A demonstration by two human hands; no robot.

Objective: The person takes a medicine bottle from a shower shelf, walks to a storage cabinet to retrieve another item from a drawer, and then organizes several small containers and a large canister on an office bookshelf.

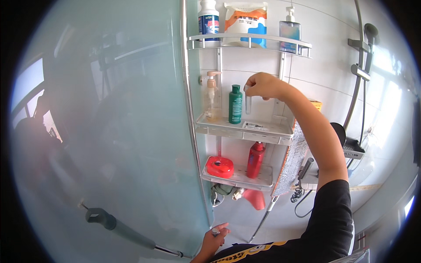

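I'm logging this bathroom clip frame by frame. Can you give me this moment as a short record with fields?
place: shower corner with a tiered rack on the tiled wall
right hand: raised over the middle shelf, holding a small clear tube upright
left hand: low, at the edge of the frosted glass door
nearest: green bottle, left of the tube

The head camera is looking forward and slightly down from close range, facing the tiled corner's wire rack (244,130) beside the frosted glass door (109,144).
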